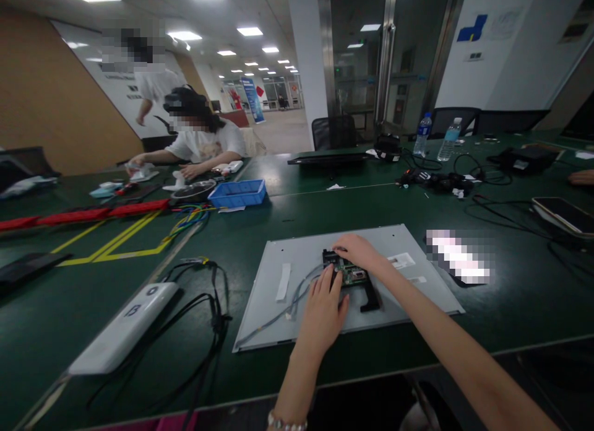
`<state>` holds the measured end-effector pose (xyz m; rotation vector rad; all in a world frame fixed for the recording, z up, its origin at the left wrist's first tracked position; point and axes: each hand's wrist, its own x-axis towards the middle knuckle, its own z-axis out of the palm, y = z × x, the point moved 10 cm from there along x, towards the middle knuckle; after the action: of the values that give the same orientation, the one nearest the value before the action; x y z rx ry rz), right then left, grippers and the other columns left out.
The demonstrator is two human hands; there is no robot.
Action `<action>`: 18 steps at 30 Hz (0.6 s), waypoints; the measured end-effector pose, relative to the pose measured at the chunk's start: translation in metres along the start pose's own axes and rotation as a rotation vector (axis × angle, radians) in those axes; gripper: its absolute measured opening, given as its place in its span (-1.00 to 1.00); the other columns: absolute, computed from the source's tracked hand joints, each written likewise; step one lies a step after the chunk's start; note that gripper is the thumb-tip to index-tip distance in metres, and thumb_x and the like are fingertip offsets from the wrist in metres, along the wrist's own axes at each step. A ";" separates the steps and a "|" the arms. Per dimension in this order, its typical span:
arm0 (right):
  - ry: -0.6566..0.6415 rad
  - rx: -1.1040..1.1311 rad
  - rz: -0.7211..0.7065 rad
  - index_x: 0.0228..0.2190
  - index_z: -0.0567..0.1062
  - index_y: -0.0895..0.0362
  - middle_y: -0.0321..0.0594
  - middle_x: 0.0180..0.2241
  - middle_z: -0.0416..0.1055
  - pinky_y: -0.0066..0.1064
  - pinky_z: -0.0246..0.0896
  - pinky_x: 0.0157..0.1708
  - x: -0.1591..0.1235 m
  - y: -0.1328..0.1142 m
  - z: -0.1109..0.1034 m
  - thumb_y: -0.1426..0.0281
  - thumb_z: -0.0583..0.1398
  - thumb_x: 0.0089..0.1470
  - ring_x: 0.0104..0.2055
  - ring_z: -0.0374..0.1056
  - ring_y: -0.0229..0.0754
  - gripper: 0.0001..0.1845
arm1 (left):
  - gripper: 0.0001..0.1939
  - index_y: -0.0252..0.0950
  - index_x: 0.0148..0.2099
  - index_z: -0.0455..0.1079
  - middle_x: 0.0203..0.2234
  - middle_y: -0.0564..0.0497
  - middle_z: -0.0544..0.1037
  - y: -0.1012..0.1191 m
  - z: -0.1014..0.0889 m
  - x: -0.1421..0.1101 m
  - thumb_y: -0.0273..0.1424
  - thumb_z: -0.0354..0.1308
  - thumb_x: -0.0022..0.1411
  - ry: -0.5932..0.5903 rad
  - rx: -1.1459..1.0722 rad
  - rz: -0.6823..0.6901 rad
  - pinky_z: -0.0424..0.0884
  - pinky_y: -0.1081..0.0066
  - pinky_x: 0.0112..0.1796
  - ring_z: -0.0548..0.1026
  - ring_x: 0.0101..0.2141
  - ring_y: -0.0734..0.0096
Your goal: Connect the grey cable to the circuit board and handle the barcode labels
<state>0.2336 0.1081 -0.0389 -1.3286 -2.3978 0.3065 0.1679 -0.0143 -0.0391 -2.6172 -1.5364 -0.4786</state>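
Observation:
A flat grey metal panel (315,239) lies on the table in front of me, and on it sits a black plastic bracket (371,298) with a green circuit board (346,275) in it. My left hand (322,307) rests at the bracket's left side, its fingers stretched forward with the tips touching it and the thumb apart. Reaching over from the right, my right hand (357,252) has its fingers closed on the bracket's far edge; the fingertips are partly hidden. Grey cables (297,301) run from the bracket across the panel to its near left corner.
A white power bank-like device (127,329) with black cables (216,319) lies at left. Farther off are a blue basket (237,194), a dark flat screen (329,160) and bottles (449,140). A phone (457,257) lies right of the panel. Another person (204,140) works across the table.

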 end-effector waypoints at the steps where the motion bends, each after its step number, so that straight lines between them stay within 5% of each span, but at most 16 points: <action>1: -0.006 -0.020 0.001 -0.21 0.54 0.10 -0.17 -0.16 0.49 -0.45 0.14 -0.08 0.001 -0.001 0.001 0.40 0.09 0.15 -0.07 0.35 -0.16 -0.76 | -0.54 -0.29 0.19 0.10 0.19 -0.19 0.16 0.000 0.000 0.000 -0.39 -0.04 0.25 0.002 -0.002 -0.002 0.19 0.12 0.10 0.17 0.17 0.14; 6: 0.011 -0.125 0.071 -0.21 0.53 0.06 -0.17 -0.16 0.48 -0.44 0.16 -0.12 0.001 0.006 -0.015 0.40 0.05 0.18 -0.08 0.35 -0.15 -0.73 | -0.54 -0.29 0.20 0.09 0.20 -0.19 0.15 0.000 0.001 0.000 -0.38 -0.04 0.26 -0.001 -0.011 -0.003 0.18 0.13 0.10 0.17 0.17 0.14; 11: 0.087 -0.252 0.210 -0.19 0.52 0.11 -0.08 -0.14 0.46 -0.38 0.15 -0.08 -0.015 0.042 -0.049 0.46 0.02 0.18 -0.05 0.32 -0.11 -0.71 | -0.54 -0.29 0.20 0.10 0.21 -0.19 0.14 0.000 0.002 0.001 -0.39 -0.04 0.26 -0.002 -0.008 -0.003 0.17 0.13 0.11 0.16 0.18 0.15; 18: 0.043 -0.235 0.336 -0.20 0.53 0.16 -0.05 -0.18 0.48 -0.43 0.17 -0.10 -0.040 0.076 -0.041 0.50 0.03 0.13 -0.07 0.35 -0.12 -0.70 | -0.54 -0.27 0.20 0.09 0.21 -0.18 0.14 0.000 0.000 0.000 -0.40 -0.06 0.26 0.029 -0.025 0.008 0.18 0.10 0.10 0.15 0.18 0.15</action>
<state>0.3286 0.1143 -0.0385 -1.8282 -2.2221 0.0839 0.1677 -0.0139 -0.0390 -2.6218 -1.5208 -0.5353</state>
